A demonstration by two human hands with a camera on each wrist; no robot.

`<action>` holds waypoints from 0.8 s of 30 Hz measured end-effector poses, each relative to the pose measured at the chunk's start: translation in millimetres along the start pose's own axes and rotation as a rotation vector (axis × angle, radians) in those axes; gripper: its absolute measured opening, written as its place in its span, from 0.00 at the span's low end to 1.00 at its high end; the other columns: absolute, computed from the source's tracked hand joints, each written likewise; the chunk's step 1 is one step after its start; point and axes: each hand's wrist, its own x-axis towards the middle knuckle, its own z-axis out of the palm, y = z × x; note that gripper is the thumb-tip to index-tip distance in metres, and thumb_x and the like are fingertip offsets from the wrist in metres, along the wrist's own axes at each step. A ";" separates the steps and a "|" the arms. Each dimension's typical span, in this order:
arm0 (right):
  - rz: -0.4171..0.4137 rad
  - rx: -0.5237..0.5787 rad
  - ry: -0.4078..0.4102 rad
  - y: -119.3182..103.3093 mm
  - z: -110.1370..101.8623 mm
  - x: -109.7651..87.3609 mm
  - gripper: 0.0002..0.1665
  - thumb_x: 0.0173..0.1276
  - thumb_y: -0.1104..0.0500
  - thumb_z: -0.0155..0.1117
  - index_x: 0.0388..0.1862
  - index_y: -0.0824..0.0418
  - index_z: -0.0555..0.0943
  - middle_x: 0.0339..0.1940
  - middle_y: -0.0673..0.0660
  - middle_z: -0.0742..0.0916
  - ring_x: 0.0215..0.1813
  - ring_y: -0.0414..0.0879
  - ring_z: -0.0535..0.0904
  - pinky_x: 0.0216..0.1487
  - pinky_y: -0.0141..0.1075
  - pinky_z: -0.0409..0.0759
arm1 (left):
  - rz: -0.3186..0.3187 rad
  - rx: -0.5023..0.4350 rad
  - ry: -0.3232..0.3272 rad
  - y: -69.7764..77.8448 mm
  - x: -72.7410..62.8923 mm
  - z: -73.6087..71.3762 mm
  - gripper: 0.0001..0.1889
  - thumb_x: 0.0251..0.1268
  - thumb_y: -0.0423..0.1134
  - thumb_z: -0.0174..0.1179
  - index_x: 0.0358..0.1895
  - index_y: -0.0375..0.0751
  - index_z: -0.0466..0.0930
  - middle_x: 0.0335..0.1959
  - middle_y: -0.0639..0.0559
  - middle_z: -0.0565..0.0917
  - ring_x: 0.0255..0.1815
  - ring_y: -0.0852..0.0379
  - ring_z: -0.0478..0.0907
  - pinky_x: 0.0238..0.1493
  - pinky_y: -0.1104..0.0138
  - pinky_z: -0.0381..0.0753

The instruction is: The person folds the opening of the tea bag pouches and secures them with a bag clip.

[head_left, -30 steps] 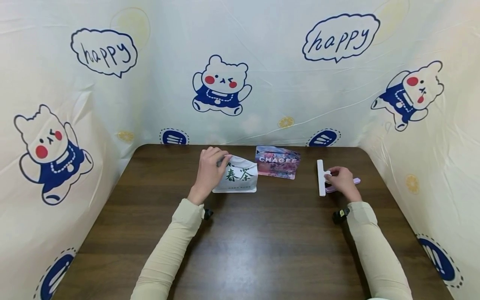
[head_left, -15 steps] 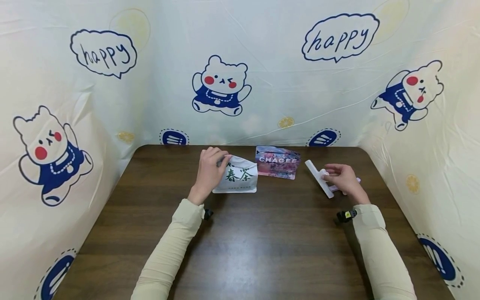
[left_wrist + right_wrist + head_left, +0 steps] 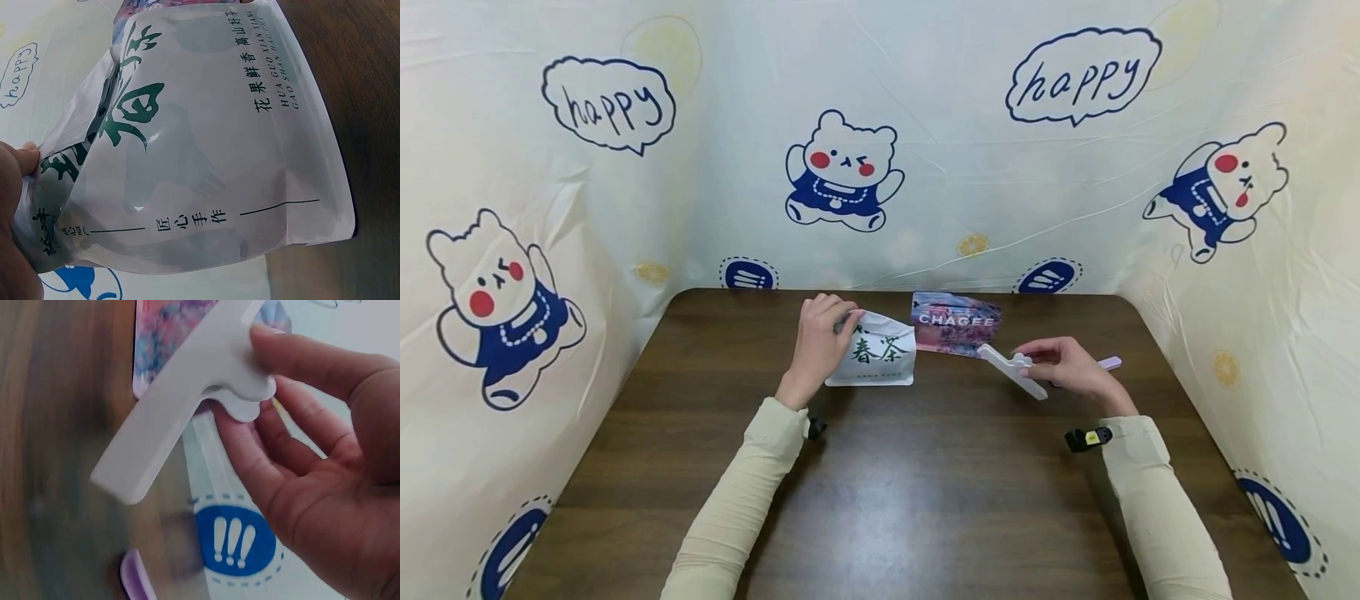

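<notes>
My left hand (image 3: 822, 342) pinches the top corner of a white tea pouch (image 3: 880, 357) with green characters, which stands on the table. The left wrist view shows the pouch (image 3: 187, 150) close up, its top edge folded near my thumb (image 3: 26, 159). In my right hand (image 3: 1067, 365), a white bag clip (image 3: 1013, 372) is pinched by its handle tabs between thumb and fingers. Its long bar slants across the right wrist view, where the clip (image 3: 156, 419) overlaps the pink pouch behind it.
A pink and blue CHAGEE pouch (image 3: 958, 325) stands right of the white pouch. On the table beyond my right hand lies a purple clip (image 3: 1109, 363), partly hidden by that hand. A patterned curtain (image 3: 940, 167) rises behind the dark wooden table (image 3: 880, 483).
My right hand has picked up the white clip, turned it and moved it left toward the pouches; the purple clip stays behind. My left hand and the white pouch have not moved.
</notes>
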 end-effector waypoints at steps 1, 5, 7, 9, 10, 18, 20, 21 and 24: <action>-0.013 0.013 -0.003 -2.2 2.3 1.5 0.24 0.67 0.59 0.72 0.60 0.68 0.82 0.54 0.66 0.87 0.46 0.50 0.84 0.48 0.34 0.83 | 0.000 0.002 -0.002 0.0 -0.2 -0.2 0.09 0.70 0.38 0.66 0.40 0.34 0.88 0.33 0.46 0.86 0.36 0.49 0.75 0.41 0.59 0.63; -0.064 0.053 0.005 -10.0 10.3 8.8 0.24 0.66 0.61 0.73 0.59 0.69 0.82 0.54 0.65 0.87 0.46 0.49 0.84 0.50 0.30 0.82 | -0.001 0.009 -0.008 -0.1 -0.9 -0.7 0.09 0.70 0.39 0.66 0.40 0.36 0.88 0.34 0.46 0.86 0.36 0.49 0.75 0.41 0.60 0.63; -0.099 0.070 0.018 -15.1 14.6 12.4 0.23 0.65 0.63 0.73 0.57 0.70 0.83 0.53 0.65 0.87 0.47 0.50 0.84 0.51 0.29 0.82 | 0.003 0.009 -0.004 -0.2 -1.0 -0.7 0.09 0.70 0.39 0.66 0.40 0.35 0.88 0.34 0.46 0.86 0.36 0.49 0.75 0.41 0.60 0.63; -0.137 0.083 0.034 -19.5 18.8 15.7 0.21 0.64 0.65 0.74 0.56 0.69 0.83 0.53 0.66 0.87 0.47 0.50 0.83 0.52 0.29 0.81 | 0.008 0.006 0.002 -0.5 -1.2 -0.5 0.09 0.69 0.39 0.66 0.40 0.35 0.88 0.33 0.46 0.86 0.36 0.49 0.75 0.41 0.60 0.63; -0.153 0.097 0.041 -22.0 20.9 17.2 0.21 0.64 0.65 0.74 0.55 0.69 0.84 0.52 0.66 0.87 0.46 0.49 0.84 0.52 0.29 0.82 | 0.010 0.005 0.005 -0.5 -1.2 -0.4 0.09 0.69 0.39 0.67 0.40 0.35 0.88 0.33 0.46 0.86 0.36 0.49 0.75 0.41 0.60 0.63; -0.261 0.162 0.084 -36.0 34.5 29.3 0.20 0.63 0.67 0.75 0.54 0.67 0.85 0.50 0.67 0.87 0.44 0.47 0.86 0.50 0.31 0.84 | 0.011 0.007 0.011 -0.7 -0.8 -0.1 0.09 0.68 0.38 0.67 0.40 0.35 0.88 0.34 0.47 0.86 0.36 0.50 0.75 0.40 0.60 0.63; -0.275 0.164 0.098 -38.0 37.4 32.8 0.20 0.63 0.67 0.75 0.54 0.67 0.86 0.49 0.66 0.87 0.45 0.47 0.86 0.50 0.31 0.84 | 0.010 0.008 0.010 -0.7 -0.8 0.0 0.09 0.68 0.39 0.68 0.40 0.35 0.88 0.34 0.47 0.86 0.36 0.50 0.75 0.40 0.60 0.63; -0.281 0.157 0.105 -38.6 38.7 34.6 0.20 0.63 0.66 0.75 0.55 0.67 0.86 0.48 0.66 0.87 0.44 0.46 0.86 0.50 0.31 0.84 | 0.012 0.007 0.010 -0.3 -0.8 -0.1 0.09 0.68 0.39 0.68 0.40 0.35 0.88 0.34 0.47 0.86 0.36 0.50 0.75 0.40 0.60 0.63; -0.298 0.154 0.123 -41.2 43.1 39.5 0.20 0.64 0.67 0.74 0.55 0.67 0.86 0.48 0.66 0.87 0.44 0.45 0.86 0.49 0.31 0.83 | 0.012 0.008 0.010 0.3 -1.0 -0.4 0.09 0.68 0.39 0.68 0.40 0.35 0.88 0.34 0.47 0.86 0.36 0.50 0.75 0.40 0.60 0.63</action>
